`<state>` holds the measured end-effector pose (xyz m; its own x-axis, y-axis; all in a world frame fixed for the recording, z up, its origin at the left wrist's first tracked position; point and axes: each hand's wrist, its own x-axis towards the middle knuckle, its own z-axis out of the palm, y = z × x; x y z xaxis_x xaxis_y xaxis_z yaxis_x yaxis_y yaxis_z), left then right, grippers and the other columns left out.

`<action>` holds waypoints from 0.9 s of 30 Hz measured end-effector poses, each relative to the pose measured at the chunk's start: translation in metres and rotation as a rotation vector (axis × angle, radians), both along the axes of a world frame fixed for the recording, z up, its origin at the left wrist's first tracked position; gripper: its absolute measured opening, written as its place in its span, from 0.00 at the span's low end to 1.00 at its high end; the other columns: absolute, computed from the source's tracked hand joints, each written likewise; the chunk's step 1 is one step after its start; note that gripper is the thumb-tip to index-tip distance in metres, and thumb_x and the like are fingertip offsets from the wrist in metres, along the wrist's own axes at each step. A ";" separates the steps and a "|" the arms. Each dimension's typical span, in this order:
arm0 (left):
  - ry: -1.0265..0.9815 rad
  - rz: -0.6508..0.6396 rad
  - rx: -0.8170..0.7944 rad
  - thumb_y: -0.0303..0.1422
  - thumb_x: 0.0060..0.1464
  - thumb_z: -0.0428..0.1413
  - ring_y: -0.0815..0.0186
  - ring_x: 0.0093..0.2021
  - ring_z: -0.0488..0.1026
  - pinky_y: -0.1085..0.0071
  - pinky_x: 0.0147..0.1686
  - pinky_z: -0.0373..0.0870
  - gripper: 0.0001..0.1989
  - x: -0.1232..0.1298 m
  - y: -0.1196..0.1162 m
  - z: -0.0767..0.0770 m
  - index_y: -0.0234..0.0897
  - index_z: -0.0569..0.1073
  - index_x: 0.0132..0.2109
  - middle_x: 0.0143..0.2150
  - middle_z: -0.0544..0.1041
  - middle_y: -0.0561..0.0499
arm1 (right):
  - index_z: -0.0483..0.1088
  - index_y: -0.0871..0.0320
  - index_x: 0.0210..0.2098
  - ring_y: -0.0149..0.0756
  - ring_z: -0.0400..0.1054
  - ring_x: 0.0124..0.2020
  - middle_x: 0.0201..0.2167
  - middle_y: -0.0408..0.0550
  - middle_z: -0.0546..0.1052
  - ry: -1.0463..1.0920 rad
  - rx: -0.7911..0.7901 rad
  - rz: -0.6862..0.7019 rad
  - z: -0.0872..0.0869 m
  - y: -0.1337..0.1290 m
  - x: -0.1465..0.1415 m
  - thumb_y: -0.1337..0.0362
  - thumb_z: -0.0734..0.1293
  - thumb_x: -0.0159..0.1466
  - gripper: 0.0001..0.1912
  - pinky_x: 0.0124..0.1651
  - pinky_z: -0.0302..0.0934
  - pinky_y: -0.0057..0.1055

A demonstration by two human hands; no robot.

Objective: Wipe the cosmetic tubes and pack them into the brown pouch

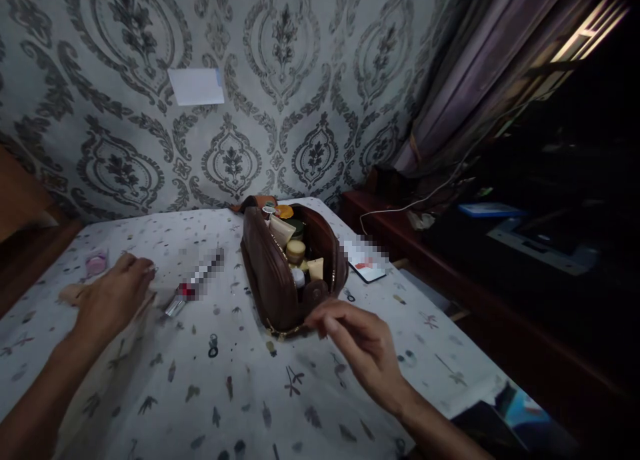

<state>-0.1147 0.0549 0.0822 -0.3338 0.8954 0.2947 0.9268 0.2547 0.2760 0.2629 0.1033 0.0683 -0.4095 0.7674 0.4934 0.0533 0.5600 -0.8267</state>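
Note:
A brown leather toiletry bag (270, 273) stands unzipped on the patterned white cloth. Packed inside are a cream tube (281, 231), a gold-lidded jar (295, 251), a dark green jar (297, 229) and a smaller beige tube (315, 269). My right hand (363, 340) pinches the bag's near end, by its zip and round tab. To the left, my left hand (115, 290) hovers low over the cloth, fingers curled; whatever they may hold is hidden. A beige item (73, 293) lies partly behind it. Between hand and bag rests a slim silver-and-red item (187, 289), partly blurred.
A pink round item (97, 263) lies at the far left. Right of the bag is a phone-like flat thing (369, 268). Beyond the table's right edge are a dark red wooden ledge (360, 210) and a white cable (425, 197). The patterned wall (280, 133) stands behind.

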 end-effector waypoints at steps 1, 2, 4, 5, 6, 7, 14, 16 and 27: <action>-0.034 0.011 0.120 0.41 0.60 0.49 0.56 0.40 0.69 0.66 0.35 0.61 0.12 0.006 -0.004 0.007 0.39 0.72 0.40 0.41 0.71 0.47 | 0.76 0.56 0.36 0.32 0.74 0.34 0.32 0.46 0.80 -0.014 0.000 0.064 -0.002 -0.004 -0.006 0.63 0.63 0.71 0.11 0.39 0.67 0.26; -0.114 -0.006 0.237 0.44 0.59 0.51 0.55 0.42 0.70 0.66 0.38 0.63 0.14 0.014 -0.009 0.013 0.40 0.73 0.40 0.40 0.72 0.48 | 0.76 0.56 0.39 0.32 0.74 0.35 0.33 0.46 0.80 -0.034 -0.006 0.119 -0.003 -0.009 -0.014 0.63 0.63 0.71 0.10 0.40 0.67 0.27; -0.402 -0.057 0.339 0.47 0.55 0.56 0.56 0.42 0.72 0.67 0.39 0.66 0.16 0.036 -0.018 0.021 0.40 0.75 0.39 0.38 0.76 0.49 | 0.75 0.56 0.48 0.34 0.75 0.41 0.41 0.50 0.80 -0.078 -0.042 0.203 -0.007 -0.017 -0.032 0.62 0.62 0.72 0.11 0.44 0.68 0.29; -0.571 -0.065 0.319 0.49 0.55 0.57 0.58 0.38 0.73 0.68 0.35 0.67 0.17 0.049 -0.022 0.023 0.40 0.76 0.39 0.35 0.76 0.50 | 0.73 0.56 0.53 0.36 0.74 0.46 0.47 0.53 0.78 -0.093 -0.073 0.233 -0.009 -0.021 -0.042 0.61 0.62 0.71 0.14 0.47 0.68 0.31; -0.738 -0.097 0.242 0.50 0.54 0.59 0.60 0.33 0.72 0.70 0.31 0.67 0.18 0.062 -0.025 0.022 0.39 0.76 0.39 0.31 0.76 0.51 | 0.70 0.56 0.57 0.37 0.73 0.50 0.52 0.55 0.76 -0.103 -0.115 0.265 -0.012 -0.024 -0.052 0.59 0.62 0.71 0.17 0.50 0.68 0.33; -0.874 -0.143 0.166 0.50 0.54 0.59 0.62 0.30 0.72 0.71 0.28 0.66 0.19 0.075 -0.027 0.020 0.39 0.77 0.39 0.29 0.75 0.51 | 0.68 0.56 0.58 0.38 0.72 0.52 0.54 0.55 0.75 -0.105 -0.182 0.305 -0.015 -0.027 -0.062 0.57 0.62 0.72 0.18 0.52 0.67 0.34; -1.289 -0.144 0.196 0.51 0.56 0.59 0.70 0.23 0.66 0.75 0.23 0.64 0.20 0.118 -0.025 -0.027 0.38 0.74 0.43 0.27 0.71 0.56 | 0.67 0.57 0.37 0.27 0.66 0.20 0.27 0.41 0.73 0.124 -0.899 0.576 -0.049 -0.038 -0.107 0.41 0.63 0.66 0.23 0.20 0.54 0.23; -1.442 -0.042 0.286 0.52 0.56 0.58 0.70 0.23 0.66 0.74 0.24 0.66 0.22 0.126 -0.025 -0.040 0.42 0.70 0.49 0.30 0.72 0.57 | 0.67 0.56 0.39 0.27 0.63 0.19 0.24 0.38 0.70 0.157 -0.888 0.503 -0.057 -0.038 -0.114 0.42 0.64 0.66 0.22 0.20 0.55 0.23; -1.346 0.004 0.346 0.45 0.53 0.63 0.68 0.30 0.69 0.75 0.31 0.67 0.23 0.142 -0.038 -0.066 0.42 0.70 0.52 0.31 0.72 0.56 | 0.69 0.54 0.48 0.37 0.68 0.34 0.31 0.44 0.74 -0.163 -0.323 0.398 -0.065 -0.044 -0.113 0.62 0.58 0.70 0.12 0.43 0.67 0.33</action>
